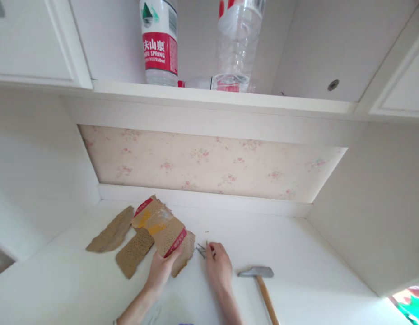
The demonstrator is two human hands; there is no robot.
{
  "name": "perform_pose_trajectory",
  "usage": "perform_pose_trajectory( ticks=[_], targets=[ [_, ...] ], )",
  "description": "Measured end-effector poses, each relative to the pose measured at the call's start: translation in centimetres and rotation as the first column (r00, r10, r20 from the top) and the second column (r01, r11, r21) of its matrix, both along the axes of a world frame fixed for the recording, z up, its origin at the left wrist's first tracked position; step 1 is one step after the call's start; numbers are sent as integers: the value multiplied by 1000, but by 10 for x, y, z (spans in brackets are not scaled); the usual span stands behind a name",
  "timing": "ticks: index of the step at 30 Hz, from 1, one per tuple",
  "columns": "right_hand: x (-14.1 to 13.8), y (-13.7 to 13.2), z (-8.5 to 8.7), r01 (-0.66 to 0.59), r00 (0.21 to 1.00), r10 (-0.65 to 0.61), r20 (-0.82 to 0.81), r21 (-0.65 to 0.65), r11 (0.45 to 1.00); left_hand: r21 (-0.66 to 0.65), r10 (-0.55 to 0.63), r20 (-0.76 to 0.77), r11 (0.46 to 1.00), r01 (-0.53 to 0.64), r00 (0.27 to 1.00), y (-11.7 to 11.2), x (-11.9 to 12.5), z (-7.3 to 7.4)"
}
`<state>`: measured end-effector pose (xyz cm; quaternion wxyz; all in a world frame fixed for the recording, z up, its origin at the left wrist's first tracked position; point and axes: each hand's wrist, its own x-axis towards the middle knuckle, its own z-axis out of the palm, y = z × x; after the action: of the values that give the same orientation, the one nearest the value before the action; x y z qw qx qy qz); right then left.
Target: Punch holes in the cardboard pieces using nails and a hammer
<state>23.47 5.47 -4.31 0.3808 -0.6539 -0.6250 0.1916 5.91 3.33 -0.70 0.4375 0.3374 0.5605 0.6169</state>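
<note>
My left hand grips the near edge of a torn piece of brown cardboard with red and yellow tape on it, lifted a little off the white desk. My right hand rests on the desk just right of it, fingers curled over a small heap of thin metal nails. Whether it pinches one is unclear. A hammer with a grey head and wooden handle lies on the desk to the right of my right hand.
Two more cardboard scraps lie at the left: a plain one and a perforated one. Above, a shelf carries a labelled water bottle and an empty clear bottle. Flowered wallpaper backs the alcove; white walls close both sides.
</note>
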Motion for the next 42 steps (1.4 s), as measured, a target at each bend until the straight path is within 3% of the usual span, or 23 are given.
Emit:
perform_pose_trajectory(
  ticks=[4,8,12,15,21,29,34,39,42],
  targets=[
    [2,-1,2,-16,1000,16,1,-36,999,-10,112,-40,994,-112,993,-37,-16,8],
    [2,-1,0,-22,1000,22,-3,-69,997,-101,216,-116,968,-228,969,-92,-31,14],
    [3,-2,-2,-37,999,36,-18,-80,996,-186,299,-117,930,-317,947,-141,-32,23],
    [4,-4,-1,-58,998,56,-31,-77,995,-164,358,-103,914,-371,928,-162,-25,33],
    [9,-9,-5,-80,995,75,-72,-72,994,-172,398,-86,897,-407,913,-180,-12,52],
    [9,-13,-1,-37,975,15,-220,-93,995,-225,484,-17,851,-475,875,-200,-7,61],
    [10,-28,26,-39,954,-17,-299,-182,983,-224,453,-5,869,-442,892,-202,-12,67],
    [26,-80,72,-275,922,180,-343,-250,929,-195,378,-98,900,-390,921,-193,-18,75],
    [39,-120,84,-429,882,316,-349,-320,845,-324,317,-71,890,-322,946,-188,-24,75]
  ],
)
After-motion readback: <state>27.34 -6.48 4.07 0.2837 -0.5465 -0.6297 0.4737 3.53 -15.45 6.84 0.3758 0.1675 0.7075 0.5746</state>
